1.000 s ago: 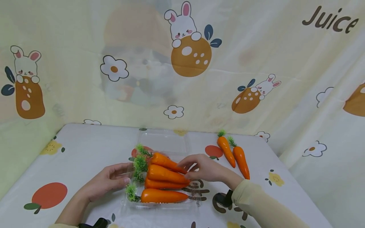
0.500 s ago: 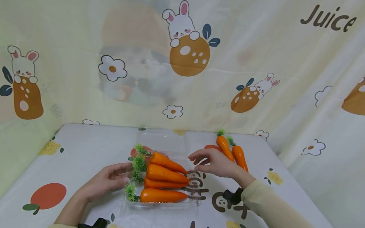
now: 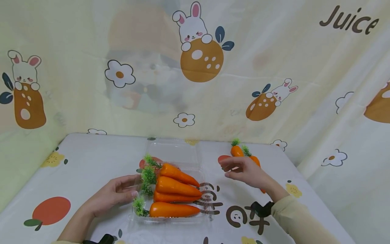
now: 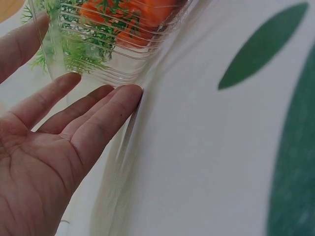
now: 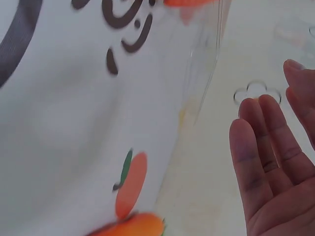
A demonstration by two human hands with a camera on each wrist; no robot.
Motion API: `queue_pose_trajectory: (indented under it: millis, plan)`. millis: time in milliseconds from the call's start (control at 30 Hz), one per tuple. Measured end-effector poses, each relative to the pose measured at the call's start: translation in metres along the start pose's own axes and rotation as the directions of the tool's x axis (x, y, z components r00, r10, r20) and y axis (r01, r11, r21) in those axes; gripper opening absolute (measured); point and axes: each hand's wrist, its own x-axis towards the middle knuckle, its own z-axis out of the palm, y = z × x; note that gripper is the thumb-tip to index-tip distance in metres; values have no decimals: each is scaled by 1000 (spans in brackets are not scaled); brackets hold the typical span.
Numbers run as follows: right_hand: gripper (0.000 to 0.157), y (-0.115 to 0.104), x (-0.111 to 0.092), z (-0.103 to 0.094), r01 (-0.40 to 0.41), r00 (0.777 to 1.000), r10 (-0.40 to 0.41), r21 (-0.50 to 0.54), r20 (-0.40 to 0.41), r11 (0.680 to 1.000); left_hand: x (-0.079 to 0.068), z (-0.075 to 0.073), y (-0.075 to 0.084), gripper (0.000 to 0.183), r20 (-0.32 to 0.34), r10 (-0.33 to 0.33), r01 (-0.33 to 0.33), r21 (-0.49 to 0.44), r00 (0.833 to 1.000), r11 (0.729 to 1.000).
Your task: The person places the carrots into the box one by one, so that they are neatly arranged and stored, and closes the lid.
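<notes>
Several orange carrots (image 3: 175, 209) with green leafy tops lie side by side in a clear plastic box (image 3: 170, 220), their tops toward the left. My left hand (image 3: 111, 196) rests at the box's left side. In the left wrist view its fingers (image 4: 106, 120) are stretched out against the ribbed wall. My right hand (image 3: 248, 172) holds nothing and hovers right of the box, fingers loosely bent. Behind it in the head view are two more carrots, a farther one (image 3: 236, 151) and a nearer one (image 3: 255, 160), partly hidden by the hand.
The box's clear lid (image 3: 172, 150) lies folded back behind it. A white printed cloth (image 3: 100, 157) covers the table, and a patterned curtain (image 3: 146, 112) hangs along its back and sides.
My right hand has let go of a carrot in the box and moved right, toward the two carrots outside. My left hand has stayed at the box's side.
</notes>
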Motion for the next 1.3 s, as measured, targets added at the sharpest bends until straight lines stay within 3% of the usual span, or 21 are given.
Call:
queue_pose_trajectory:
  millis: [133, 267, 467, 667, 900, 1300]
  plan:
    - [34, 16, -9, -11, -13, 999, 13, -15, -38, 1000, -1, 0, 1, 69, -1, 0, 0, 1, 1000, 1000]
    - [36, 35, -21, -24, -80, 994, 78, -26, -71, 996, -1, 0, 2, 68, -7, -11, 11, 4, 1000, 1000]
    - [45, 56, -38, -41, -204, 970, 204, 14, -135, 979, -1, 0, 3, 69, -7, -18, 18, 7, 1000, 1000]
    - [50, 77, -50, -51, -247, 950, 241, -5, -200, 969, -2, -1, 2, 69, -4, -19, 19, 1, 1000, 1000]
    - [53, 94, -56, -52, -338, 906, 320, -21, -277, 941, -2, -1, 1, 68, -1, -22, 22, 2, 1000, 1000]
    - [61, 120, -58, -49, -484, 838, 454, -28, -303, 875, -1, 1, 2, 69, 2, -31, 31, -12, 1000, 999]
